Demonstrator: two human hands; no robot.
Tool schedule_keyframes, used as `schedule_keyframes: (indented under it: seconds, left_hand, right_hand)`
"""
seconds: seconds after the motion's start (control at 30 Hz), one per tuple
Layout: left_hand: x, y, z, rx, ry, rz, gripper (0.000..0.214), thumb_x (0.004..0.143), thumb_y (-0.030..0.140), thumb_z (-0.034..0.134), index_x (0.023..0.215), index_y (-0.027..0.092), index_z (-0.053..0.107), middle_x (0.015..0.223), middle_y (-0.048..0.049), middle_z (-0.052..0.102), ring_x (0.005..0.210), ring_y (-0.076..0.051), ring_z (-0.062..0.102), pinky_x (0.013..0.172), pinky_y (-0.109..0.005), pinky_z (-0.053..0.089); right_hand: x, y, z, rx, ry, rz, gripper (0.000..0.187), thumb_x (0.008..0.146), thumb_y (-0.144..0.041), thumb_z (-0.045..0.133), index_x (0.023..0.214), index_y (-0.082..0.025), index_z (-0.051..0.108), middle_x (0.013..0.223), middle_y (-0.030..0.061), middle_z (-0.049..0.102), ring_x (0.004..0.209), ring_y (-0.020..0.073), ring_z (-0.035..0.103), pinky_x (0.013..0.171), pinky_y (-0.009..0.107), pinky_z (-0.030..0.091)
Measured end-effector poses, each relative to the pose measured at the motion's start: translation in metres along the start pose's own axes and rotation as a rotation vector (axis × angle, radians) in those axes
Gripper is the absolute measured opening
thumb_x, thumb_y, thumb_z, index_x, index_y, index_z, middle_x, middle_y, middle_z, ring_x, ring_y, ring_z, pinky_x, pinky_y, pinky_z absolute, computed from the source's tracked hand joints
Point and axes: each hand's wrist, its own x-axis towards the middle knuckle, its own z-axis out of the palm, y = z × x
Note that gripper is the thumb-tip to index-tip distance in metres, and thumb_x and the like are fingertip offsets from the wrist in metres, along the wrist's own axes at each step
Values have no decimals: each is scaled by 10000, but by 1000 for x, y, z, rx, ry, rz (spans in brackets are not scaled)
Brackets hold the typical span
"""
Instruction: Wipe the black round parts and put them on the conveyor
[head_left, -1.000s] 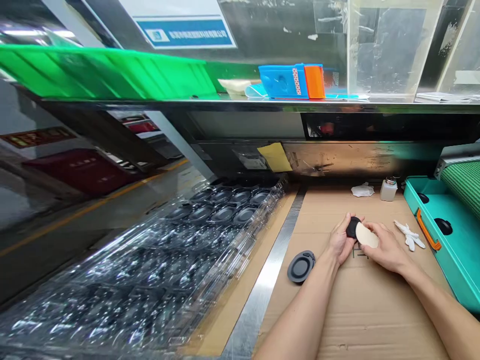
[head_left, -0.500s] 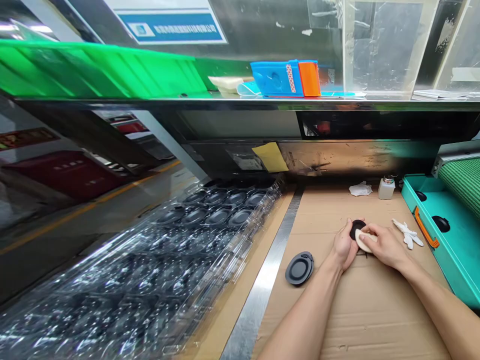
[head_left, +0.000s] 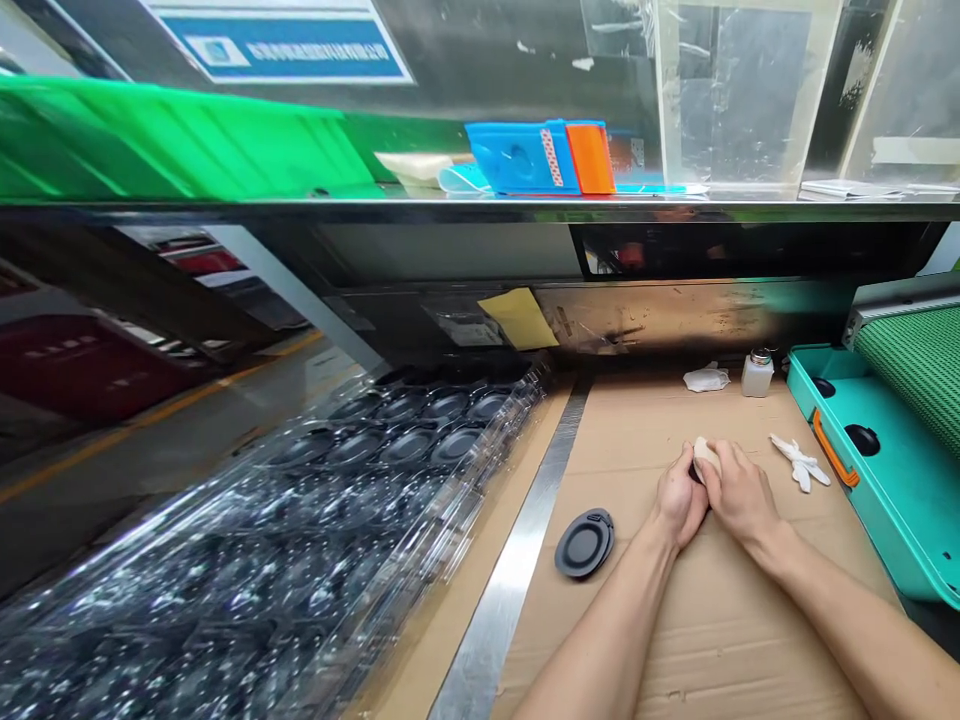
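Observation:
My left hand [head_left: 681,500] is closed around a small round black part [head_left: 694,471], mostly covered by the fingers. Pressed against that part is a cream-coloured pad [head_left: 703,453], which my right hand [head_left: 739,492] grips. Both hands meet above the cardboard-covered bench [head_left: 637,430]. To the left of my left forearm lies a dark grey round piece with a raised ring and a small tab [head_left: 585,544]. A white glove [head_left: 799,463] rests on the cardboard to the right of my right hand.
A clear plastic tray [head_left: 420,520] with several dark round parts fills the left side. At right stands a teal bin [head_left: 892,510] with black pieces inside, beside a green conveyor belt [head_left: 919,350]. A small bottle [head_left: 757,375] and crumpled white cloth [head_left: 706,377] sit at the back.
My right hand has brought the pad further over the black part, hiding more of it. The whole view has shifted slightly, so things appear further left.

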Motion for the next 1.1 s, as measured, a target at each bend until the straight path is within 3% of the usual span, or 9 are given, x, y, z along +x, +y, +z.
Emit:
schedule_keyframes:
  seconds: [0.13,0.27,0.4,0.57,0.73,0.87,0.97,1.1]
  left_hand:
    - [1,1,0,14,4,-13,404,1034,335,358,1029,101,687,1101,-145,719,1138,-229,647,1023,-373,512]
    - [1,1,-2,-8,-5,-19,412,1025,360,375,971,101,690,1107,-161,714,1129,-235,654,1024,-359,509]
    - [1,-1,-3,33,-5,9,390,1026,335,380,1046,84,679,1128,-170,709,1107,-243,666,1014,-387,518]
    - [1,0,-3,26,-4,11,371,1018,333,403,1027,90,683,1113,-168,711,1088,-239,671,1004,-378,530]
    - [3,15,-6,6,65,57,353,1022,320,381,1008,84,643,1174,-189,680,1064,-261,684,906,-393,577]
    - [3,28,-10,-91,99,41,375,1014,362,357,996,95,620,1271,-212,630,1130,-320,659,829,-388,596]
    - [3,34,-11,-182,85,8,375,992,359,341,997,96,608,1300,-248,603,1192,-356,622,824,-414,599]
    - [0,37,-9,-256,59,-16,305,933,261,364,1036,101,602,1286,-263,605,1209,-360,612,817,-438,605]
  right_hand:
    - [0,-5,1,-49,25,122,253,1037,-350,393,1138,-188,560,1096,104,665,906,209,643,698,276,416]
    - [-4,-9,-1,-17,-42,15,228,1018,-345,436,1159,-208,552,1110,92,666,912,206,642,686,271,414]
    - [-4,-8,-4,-46,6,134,243,1034,-366,396,1068,-195,565,1045,89,670,873,209,638,663,276,395]
    - [-7,-7,3,-16,-39,22,251,1016,-364,431,1155,-201,560,1092,83,667,866,210,638,664,284,400]
    - [3,23,-5,17,111,63,292,1022,-389,398,1128,-196,590,1086,84,671,955,216,607,799,296,419]
    - [6,48,-24,-200,174,90,319,1002,-323,381,1178,-185,609,1166,120,641,1097,281,526,940,392,382]
    - [6,57,-36,-399,72,251,329,952,-272,421,1202,-175,613,1203,162,611,1124,329,505,901,438,401]
    - [8,66,-47,-458,-169,285,305,961,-298,423,1122,-163,644,1160,172,631,1084,321,560,836,397,442]
